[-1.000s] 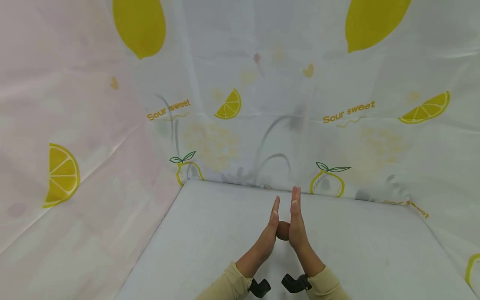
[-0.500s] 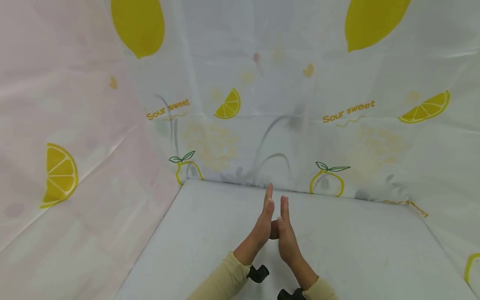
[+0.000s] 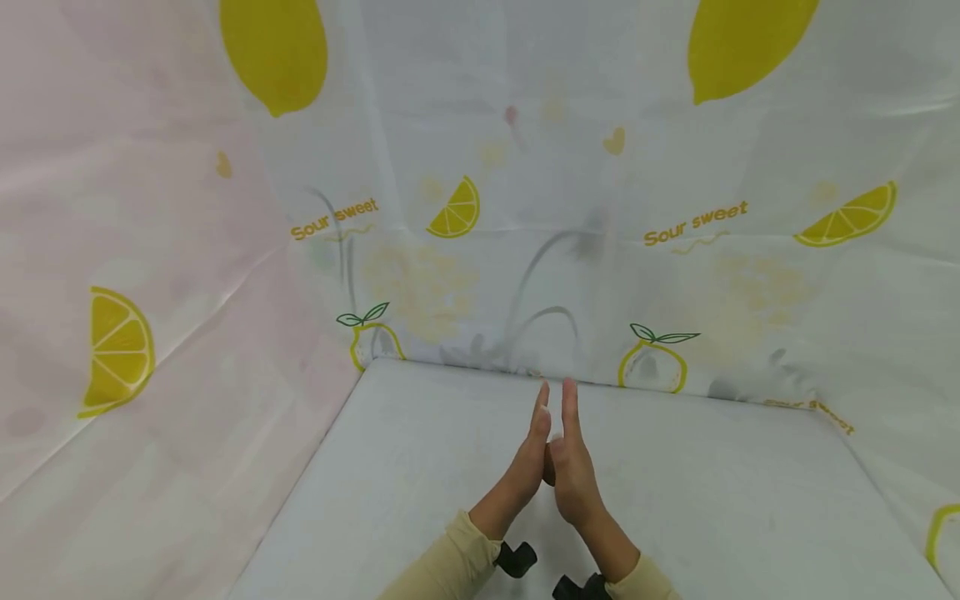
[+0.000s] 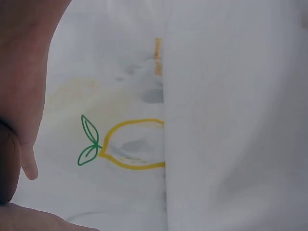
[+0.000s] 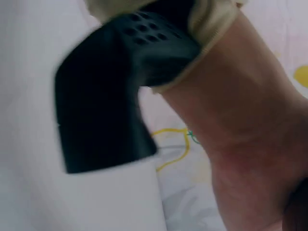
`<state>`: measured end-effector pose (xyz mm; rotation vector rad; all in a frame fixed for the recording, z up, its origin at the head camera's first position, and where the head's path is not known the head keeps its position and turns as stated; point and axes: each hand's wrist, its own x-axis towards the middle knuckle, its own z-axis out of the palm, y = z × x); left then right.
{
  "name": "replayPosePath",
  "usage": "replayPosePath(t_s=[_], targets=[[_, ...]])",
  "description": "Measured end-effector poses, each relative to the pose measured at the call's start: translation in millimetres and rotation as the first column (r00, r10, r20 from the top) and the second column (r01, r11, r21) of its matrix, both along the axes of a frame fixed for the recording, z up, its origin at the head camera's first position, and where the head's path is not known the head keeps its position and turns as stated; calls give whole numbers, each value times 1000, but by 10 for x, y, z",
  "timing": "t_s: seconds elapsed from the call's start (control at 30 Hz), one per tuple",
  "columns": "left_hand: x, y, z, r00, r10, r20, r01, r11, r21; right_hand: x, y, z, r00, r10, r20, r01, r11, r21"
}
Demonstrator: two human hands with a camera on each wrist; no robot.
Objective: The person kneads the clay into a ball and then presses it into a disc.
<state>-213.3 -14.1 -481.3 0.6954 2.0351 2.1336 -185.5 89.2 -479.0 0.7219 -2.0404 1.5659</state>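
My two hands face each other palm to palm over the white table in the head view, with fingers straight and pointing forward. A brown ball (image 3: 550, 476) is pressed between the palms, and only a narrow strip of it shows. The left hand (image 3: 527, 465) lies against its left side, the right hand (image 3: 576, 481) against its right side and partly hides it. In the left wrist view, the brown ball (image 4: 7, 166) appears at the left edge, with the right hand (image 4: 21, 82) above it and the left hand (image 4: 36, 220) below. The right wrist view shows mostly the left hand (image 5: 250, 168).
A white tabletop (image 3: 420, 450) lies beneath the hands. Behind it and at the left hangs a lemon-printed sheet (image 3: 555, 192). Black camera mounts sit at both wrists; the left one (image 5: 101, 106) fills much of the right wrist view. Both sleeves (image 3: 442, 560) are beige.
The palms have slid against each other: the left hand went forward, then back; the right did the opposite. Both have shifted slightly left since a second ago, and less of the ball shows.
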Motion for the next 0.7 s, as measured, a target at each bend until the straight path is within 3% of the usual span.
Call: replayPosePath(t_s=[0.2, 0.33, 0.47, 0.7], targets=[[95, 16, -61, 1000, -16, 12, 16, 999, -35, -109, 97, 74, 995, 36, 91, -27, 995, -97], [156, 53, -68, 998, -56, -20, 55, 998, -44, -206, 213, 66, 978, 58, 201, -20, 982, -186], [192, 63, -32, 995, -74, -71, 72, 997, -30, -281, 283, 23, 962, 73, 262, -19, 979, -201], [158, -8, 93, 986, -7, -165, 11, 1000, 21, -253, 226, -138, 936, 147, 321, -91, 979, -182]])
